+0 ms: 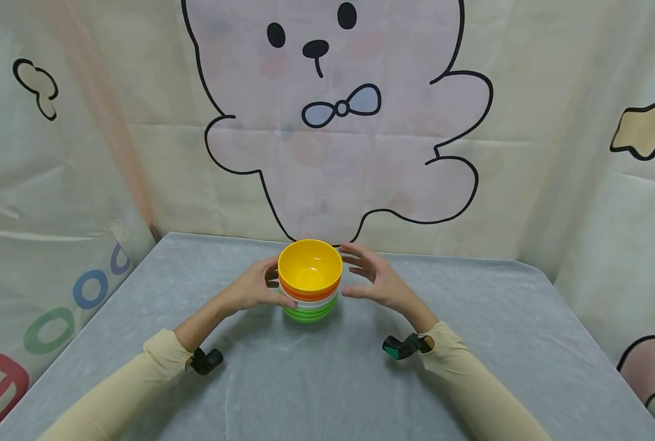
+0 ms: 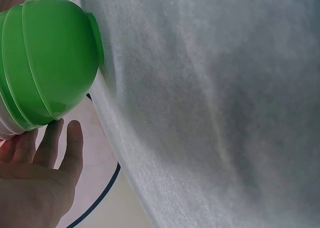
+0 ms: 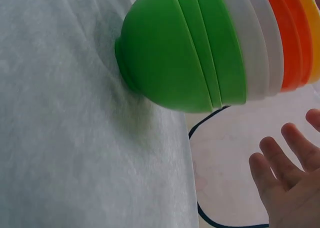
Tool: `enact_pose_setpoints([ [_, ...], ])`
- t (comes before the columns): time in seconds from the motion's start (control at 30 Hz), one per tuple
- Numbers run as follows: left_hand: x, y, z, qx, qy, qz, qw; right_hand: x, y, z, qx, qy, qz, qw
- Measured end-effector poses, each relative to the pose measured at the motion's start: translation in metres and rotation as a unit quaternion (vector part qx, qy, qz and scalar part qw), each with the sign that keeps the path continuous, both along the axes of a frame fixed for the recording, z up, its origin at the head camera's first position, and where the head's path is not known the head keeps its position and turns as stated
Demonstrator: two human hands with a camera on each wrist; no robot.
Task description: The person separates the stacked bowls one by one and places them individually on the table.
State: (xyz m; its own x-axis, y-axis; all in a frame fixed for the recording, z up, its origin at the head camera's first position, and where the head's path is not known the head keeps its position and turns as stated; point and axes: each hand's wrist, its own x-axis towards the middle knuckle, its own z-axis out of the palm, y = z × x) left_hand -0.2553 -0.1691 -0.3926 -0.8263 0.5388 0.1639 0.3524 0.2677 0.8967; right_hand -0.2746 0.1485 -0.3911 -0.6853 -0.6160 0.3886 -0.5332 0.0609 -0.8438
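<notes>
My left hand [image 1: 254, 286] gripped a glossy bowl stack [image 1: 310, 282], yellow over orange, white, green. My right hand [image 1: 377, 282] spread just beside it.

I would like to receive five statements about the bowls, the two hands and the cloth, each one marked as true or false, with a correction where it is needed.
1. A glossy round yellow plastic-looking bowl tops the nested stack of bowls. True.
2. White is the lowest colour in the stack. False: a smooth round green bowl is lowest.
3. The person's left hand holds the stack. True.
4. Both hands grip the stack. False: the right hand is beside it, with a gap between.
5. A pale grey-blue cloth lies below the hands. True.
</notes>
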Motion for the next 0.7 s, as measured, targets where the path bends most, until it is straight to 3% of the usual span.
enact_pose_setpoints([
  [0.7,-0.002,-0.001,-0.002,-0.005,-0.006,0.007,0.9999,-0.004,-0.031,0.007,-0.012,0.021,0.046,0.999],
])
